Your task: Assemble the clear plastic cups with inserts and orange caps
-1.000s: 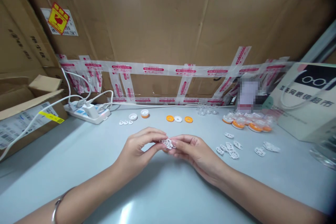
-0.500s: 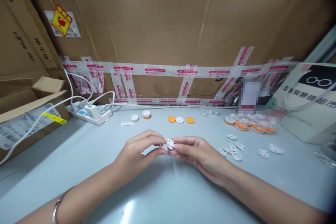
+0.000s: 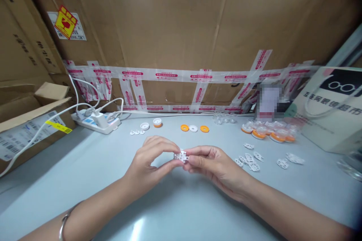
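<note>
Between my two hands, above the table, is a small white plastic part with cut-outs point(image 3: 181, 156). My left hand point(image 3: 154, 162) pinches its left side between thumb and fingers. My right hand point(image 3: 210, 165) grips the right side, thumb in front and fingers behind. Fingertips cover part of the piece, so I cannot tell whether it is one part or two. Similar white cut-out pieces point(image 3: 249, 158) lie loose on the table to the right of my right hand.
Behind my hands lie orange rings point(image 3: 204, 129), a white ring point(image 3: 193, 128), white caps point(image 3: 144, 126) and small white discs point(image 3: 137, 132). Orange-and-clear round cases point(image 3: 258, 134) cluster at back right beside a paper bag point(image 3: 325, 120). A power strip point(image 3: 106, 127) and open carton point(image 3: 36, 124) stand left.
My left thumb and fingers have shifted slightly right along the white part, which has turned a little. Both hands keep their grip, and the loose pieces lie as before.
</note>
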Demonstrator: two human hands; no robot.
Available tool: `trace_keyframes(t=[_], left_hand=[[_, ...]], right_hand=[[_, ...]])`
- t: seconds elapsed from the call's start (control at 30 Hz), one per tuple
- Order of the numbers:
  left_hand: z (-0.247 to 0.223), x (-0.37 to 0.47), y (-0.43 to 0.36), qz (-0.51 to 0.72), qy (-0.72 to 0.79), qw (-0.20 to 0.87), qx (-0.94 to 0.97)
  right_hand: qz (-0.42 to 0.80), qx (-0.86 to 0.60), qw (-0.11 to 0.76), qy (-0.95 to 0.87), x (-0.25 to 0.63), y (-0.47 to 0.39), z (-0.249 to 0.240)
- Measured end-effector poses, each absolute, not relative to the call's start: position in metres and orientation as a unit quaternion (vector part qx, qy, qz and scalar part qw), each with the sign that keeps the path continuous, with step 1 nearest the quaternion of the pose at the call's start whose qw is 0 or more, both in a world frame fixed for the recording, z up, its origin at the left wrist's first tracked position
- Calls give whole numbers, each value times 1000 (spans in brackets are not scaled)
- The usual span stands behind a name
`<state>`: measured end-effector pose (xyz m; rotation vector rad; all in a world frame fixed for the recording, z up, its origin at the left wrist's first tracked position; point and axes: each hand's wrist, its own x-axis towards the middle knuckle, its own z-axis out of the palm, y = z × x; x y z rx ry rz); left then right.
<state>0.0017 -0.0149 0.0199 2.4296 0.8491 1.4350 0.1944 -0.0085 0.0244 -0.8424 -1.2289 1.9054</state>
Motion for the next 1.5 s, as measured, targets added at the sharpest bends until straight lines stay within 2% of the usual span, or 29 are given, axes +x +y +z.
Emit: trace_keyframes(t=[0.3,0.53,0.73,1.0,1.2,1.5], left_hand=[[21,-4,-13,427,282,81,855],[21,-2,-14,396,296,185,849],[15,1,-16,431,272,132,850],[13,4,-19,407,265,72,871],[15,5,-19,437,270,164,842],[15,11,-15,462,355,317,748]], right_hand=[[709,-356,360,-492,195,-9,26],[704,-373,368,-479,194,-8,21],[698,-379,362,-487,192,-10,20],[714,-369,350,-481,188,-12,14],[750,-331,359,-446,183,-13,14],[801,-301,348,-382,184,-10,13]])
